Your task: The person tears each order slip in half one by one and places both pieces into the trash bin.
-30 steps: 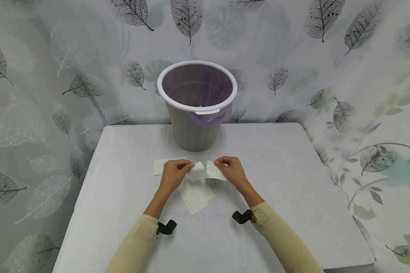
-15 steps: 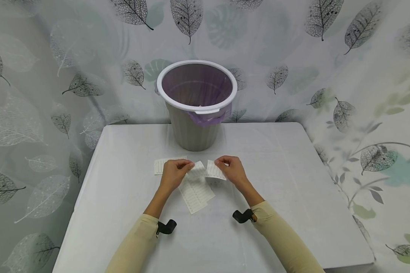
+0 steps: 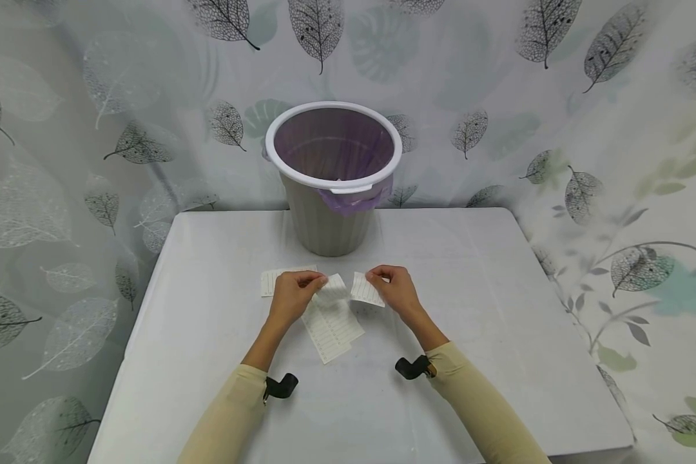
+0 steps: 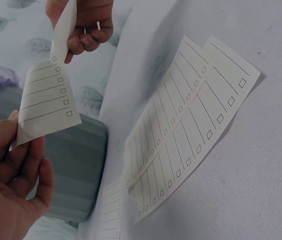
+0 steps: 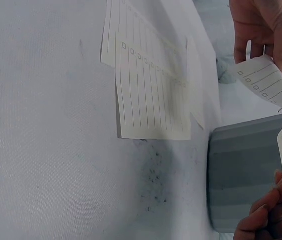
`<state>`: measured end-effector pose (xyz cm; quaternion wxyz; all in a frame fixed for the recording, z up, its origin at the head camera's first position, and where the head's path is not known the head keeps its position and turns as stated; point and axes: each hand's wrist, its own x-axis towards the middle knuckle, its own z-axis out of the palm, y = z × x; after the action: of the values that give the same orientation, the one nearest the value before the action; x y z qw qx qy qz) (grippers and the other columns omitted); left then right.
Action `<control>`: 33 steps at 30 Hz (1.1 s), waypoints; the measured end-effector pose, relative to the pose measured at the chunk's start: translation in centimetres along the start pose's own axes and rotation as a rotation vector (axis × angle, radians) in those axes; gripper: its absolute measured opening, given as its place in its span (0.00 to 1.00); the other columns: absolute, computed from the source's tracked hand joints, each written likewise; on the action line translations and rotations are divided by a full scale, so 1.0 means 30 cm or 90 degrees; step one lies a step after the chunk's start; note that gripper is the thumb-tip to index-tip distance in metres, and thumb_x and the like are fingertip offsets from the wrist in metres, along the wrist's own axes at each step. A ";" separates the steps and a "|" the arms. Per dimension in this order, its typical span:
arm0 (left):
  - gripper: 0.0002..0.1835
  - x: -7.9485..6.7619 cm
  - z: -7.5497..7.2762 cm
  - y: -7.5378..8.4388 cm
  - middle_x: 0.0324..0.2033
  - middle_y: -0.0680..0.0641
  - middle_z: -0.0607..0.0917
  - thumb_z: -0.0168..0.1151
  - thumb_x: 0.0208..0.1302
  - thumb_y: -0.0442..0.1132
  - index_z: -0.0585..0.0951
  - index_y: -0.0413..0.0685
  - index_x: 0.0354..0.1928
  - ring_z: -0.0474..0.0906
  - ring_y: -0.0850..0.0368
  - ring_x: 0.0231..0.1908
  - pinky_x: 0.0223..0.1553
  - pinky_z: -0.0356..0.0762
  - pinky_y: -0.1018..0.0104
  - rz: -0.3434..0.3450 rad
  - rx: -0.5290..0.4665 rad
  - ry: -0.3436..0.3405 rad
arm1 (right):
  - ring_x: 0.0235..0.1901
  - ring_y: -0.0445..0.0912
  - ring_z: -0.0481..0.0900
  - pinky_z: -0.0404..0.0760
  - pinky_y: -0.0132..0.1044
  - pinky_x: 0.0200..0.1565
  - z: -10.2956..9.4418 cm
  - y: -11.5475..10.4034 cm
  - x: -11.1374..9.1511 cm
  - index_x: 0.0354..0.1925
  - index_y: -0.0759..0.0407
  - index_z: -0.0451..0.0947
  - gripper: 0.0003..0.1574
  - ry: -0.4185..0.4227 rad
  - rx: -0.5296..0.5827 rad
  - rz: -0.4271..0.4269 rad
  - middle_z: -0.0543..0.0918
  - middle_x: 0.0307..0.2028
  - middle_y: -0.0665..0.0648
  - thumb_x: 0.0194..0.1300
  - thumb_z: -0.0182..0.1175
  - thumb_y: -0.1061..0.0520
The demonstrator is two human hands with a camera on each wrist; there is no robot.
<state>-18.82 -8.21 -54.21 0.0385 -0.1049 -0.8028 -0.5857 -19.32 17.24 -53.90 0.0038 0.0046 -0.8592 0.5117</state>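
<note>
My left hand (image 3: 292, 298) pinches one part of a ruled checklist sheet (image 4: 46, 100) with a column of small boxes. My right hand (image 3: 396, 291) pinches the other part of the checklist sheet (image 3: 368, 290). A split runs between the two parts, which still meet at one narrow spot in both wrist views. The paper is held up over the table. Beneath it, two overlapping checklist sheets (image 3: 328, 332) lie flat. Another sheet (image 3: 271, 281) lies behind my left hand, partly covered by it.
A grey bin (image 3: 329, 222) with a white rim and purple liner stands at the back of the white table (image 3: 470, 309), just beyond the hands. A leaf-patterned curtain (image 3: 441, 84) hangs behind and at both sides.
The hands have drawn very slightly apart, the left one a touch leftward, and the gap between the two parts of the held sheet is a little wider. The other sheets stay put.
</note>
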 end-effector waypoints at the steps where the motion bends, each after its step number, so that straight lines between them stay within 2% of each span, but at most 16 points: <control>1: 0.08 0.000 0.000 0.000 0.33 0.49 0.90 0.73 0.68 0.39 0.92 0.41 0.40 0.85 0.55 0.32 0.34 0.82 0.65 0.001 -0.001 -0.001 | 0.36 0.48 0.79 0.75 0.39 0.38 -0.001 0.001 0.000 0.38 0.63 0.89 0.09 -0.001 0.000 0.000 0.89 0.39 0.56 0.71 0.68 0.58; 9: 0.08 -0.002 -0.002 0.003 0.33 0.49 0.90 0.73 0.68 0.39 0.92 0.40 0.39 0.85 0.55 0.31 0.33 0.81 0.66 0.004 -0.002 0.006 | 0.34 0.48 0.79 0.74 0.37 0.35 -0.005 0.001 -0.001 0.38 0.63 0.89 0.08 0.000 0.021 0.014 0.88 0.37 0.56 0.71 0.69 0.58; 20: 0.09 -0.006 -0.009 0.000 0.33 0.49 0.90 0.73 0.68 0.39 0.92 0.40 0.39 0.86 0.54 0.32 0.35 0.82 0.65 0.003 -0.005 0.007 | 0.31 0.46 0.77 0.73 0.34 0.31 -0.011 0.012 -0.004 0.42 0.64 0.89 0.10 -0.002 0.020 0.026 0.87 0.37 0.56 0.72 0.67 0.57; 33: 0.09 -0.010 -0.014 0.002 0.34 0.47 0.91 0.73 0.68 0.39 0.92 0.38 0.40 0.86 0.53 0.33 0.35 0.82 0.67 0.013 -0.018 0.009 | 0.27 0.45 0.76 0.72 0.32 0.27 -0.013 0.023 -0.003 0.42 0.65 0.89 0.09 -0.001 0.043 0.022 0.86 0.34 0.56 0.73 0.66 0.59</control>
<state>-18.55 -8.61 -54.07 0.0485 -0.1092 -0.7933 -0.5970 -19.25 17.91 -54.32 -0.0058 -0.0100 -0.8412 0.5406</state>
